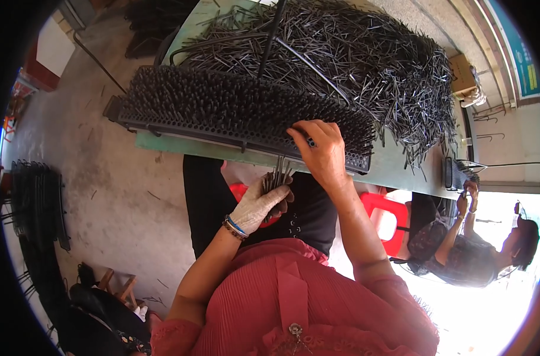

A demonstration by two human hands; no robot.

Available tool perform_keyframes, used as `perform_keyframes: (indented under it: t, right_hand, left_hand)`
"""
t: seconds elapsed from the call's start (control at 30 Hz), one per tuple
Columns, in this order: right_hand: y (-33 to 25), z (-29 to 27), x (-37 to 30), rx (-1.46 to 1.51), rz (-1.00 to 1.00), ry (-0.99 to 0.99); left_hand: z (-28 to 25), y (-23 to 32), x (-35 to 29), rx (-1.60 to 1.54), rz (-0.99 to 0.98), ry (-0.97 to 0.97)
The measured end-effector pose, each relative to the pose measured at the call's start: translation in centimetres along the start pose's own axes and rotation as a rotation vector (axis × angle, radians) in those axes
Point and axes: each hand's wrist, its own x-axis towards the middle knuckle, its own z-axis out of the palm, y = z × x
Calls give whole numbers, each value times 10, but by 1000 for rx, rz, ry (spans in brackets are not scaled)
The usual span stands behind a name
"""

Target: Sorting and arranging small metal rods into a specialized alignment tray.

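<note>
A long black perforated rack (187, 135) lies across the table's near side, with a dense mass of thin dark rods (222, 98) standing in its holes. My left hand (259, 206), in a pale glove with stained fingertips, is closed round a bundle of thin dark rods (278, 173) just below the rack's near edge. Over the rack's right part, where bare holes show, my right hand (323, 148) is bare, its thumb and fingers bent together. Whatever is between those fingertips is too small to make out.
A big heap of loose dark rods (365, 65) covers the green table (400, 173) behind the rack. Bent metal bars (308, 64) rise over it. To the right, a co-worker (472, 255) handles a smaller rack (455, 175) near a red stool (394, 216). Black racks (35, 199) stand at left.
</note>
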Motion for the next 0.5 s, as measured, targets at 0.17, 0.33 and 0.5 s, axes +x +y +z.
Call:
perform_keyframes:
  t: [0.17, 0.33, 0.5]
  right_hand:
    - [1, -5, -2, -22, -9, 26]
    - [4, -4, -7, -11, 53, 63]
    - [2, -4, -10, -40, 79, 89]
  left_hand:
    - [-1, -1, 0, -16, -21, 29]
    - [2, 4, -2, -41, -64, 26]
    - [3, 1, -1, -53, -86, 23]
